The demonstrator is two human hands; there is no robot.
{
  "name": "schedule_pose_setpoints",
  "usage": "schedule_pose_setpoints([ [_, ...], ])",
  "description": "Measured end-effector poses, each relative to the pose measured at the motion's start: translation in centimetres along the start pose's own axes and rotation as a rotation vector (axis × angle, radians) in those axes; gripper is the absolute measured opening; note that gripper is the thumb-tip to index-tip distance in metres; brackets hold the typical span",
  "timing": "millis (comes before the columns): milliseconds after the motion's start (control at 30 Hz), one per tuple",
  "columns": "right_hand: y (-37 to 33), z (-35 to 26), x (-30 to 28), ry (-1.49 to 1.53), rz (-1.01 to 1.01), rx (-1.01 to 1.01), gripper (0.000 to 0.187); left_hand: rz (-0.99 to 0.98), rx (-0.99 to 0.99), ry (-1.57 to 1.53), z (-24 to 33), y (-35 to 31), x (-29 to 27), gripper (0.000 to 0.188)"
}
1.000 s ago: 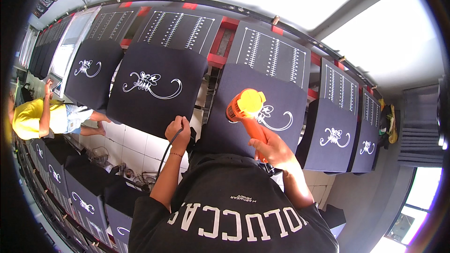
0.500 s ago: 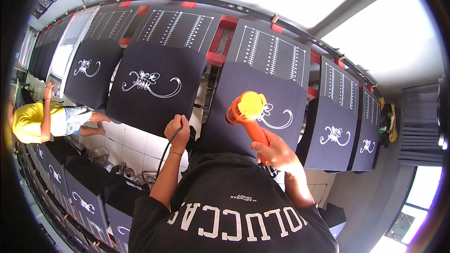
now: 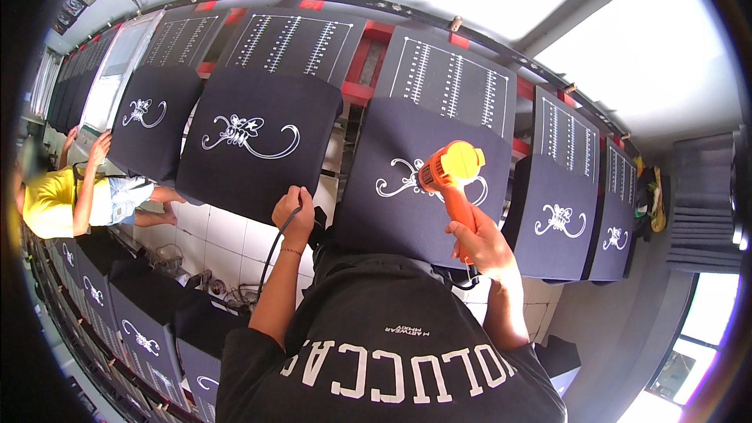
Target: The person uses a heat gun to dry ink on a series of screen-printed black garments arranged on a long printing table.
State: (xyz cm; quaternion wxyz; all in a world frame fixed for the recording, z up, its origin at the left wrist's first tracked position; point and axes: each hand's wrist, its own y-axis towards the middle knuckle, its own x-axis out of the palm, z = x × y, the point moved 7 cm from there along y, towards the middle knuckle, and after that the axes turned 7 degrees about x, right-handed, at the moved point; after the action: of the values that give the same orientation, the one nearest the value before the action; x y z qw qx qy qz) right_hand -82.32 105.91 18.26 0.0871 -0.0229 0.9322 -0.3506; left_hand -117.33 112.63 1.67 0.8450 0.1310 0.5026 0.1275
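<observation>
My right hand (image 3: 483, 248) is wrapped round the handle of an orange hair dryer (image 3: 453, 168). I hold it above a black fabric piece (image 3: 363, 188) that bears a white curled print (image 3: 392, 178), and the dryer's body covers the middle of that print. My left hand (image 3: 295, 211) is closed on a black power cord (image 3: 274, 254), which runs down past my forearm. This hand is near the lower right corner of another black fabric piece (image 3: 258, 180) with the same print. Each piece lies over a dark board (image 3: 435, 82) with white ruler marks.
More printed pieces (image 3: 560, 247) lie on boards to the right and left. A black rail (image 3: 384, 6) runs behind the boards. At the far left a person in a yellow shirt (image 3: 59, 204) stands at a pale frame (image 3: 117, 70). A second row of boards (image 3: 149, 321) stands lower left, across white tiles.
My right hand has moved the hair dryer rightward, uncovering the left part of the print. My left hand stays on the cord, almost still. The other person's hands have shifted near the frame.
</observation>
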Motion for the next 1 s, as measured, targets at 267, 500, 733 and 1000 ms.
schedule_pose_setpoints([
  [267,-0.8,1.0,-0.6,-0.016,-0.054,0.049,0.037,-0.015,-0.029,0.002,0.0,0.0,0.0,0.024],
  [500,-1.0,1.9,-2.3,0.005,-0.029,0.01,0.044,-0.131,-0.114,-0.186,-0.2,-0.3,-0.4,0.021],
  [733,-2.2,2.1,-4.1,0.059,-0.019,0.034,0.039,-0.235,-0.349,-0.592,-4.8,-2.6,-3.3,0.018],
  [1000,-4.0,3.6,-4.5,0.029,0.098,0.128,0.034,-0.05,-0.465,-0.368,-16.6,0.4,-10.8,0.021],
])
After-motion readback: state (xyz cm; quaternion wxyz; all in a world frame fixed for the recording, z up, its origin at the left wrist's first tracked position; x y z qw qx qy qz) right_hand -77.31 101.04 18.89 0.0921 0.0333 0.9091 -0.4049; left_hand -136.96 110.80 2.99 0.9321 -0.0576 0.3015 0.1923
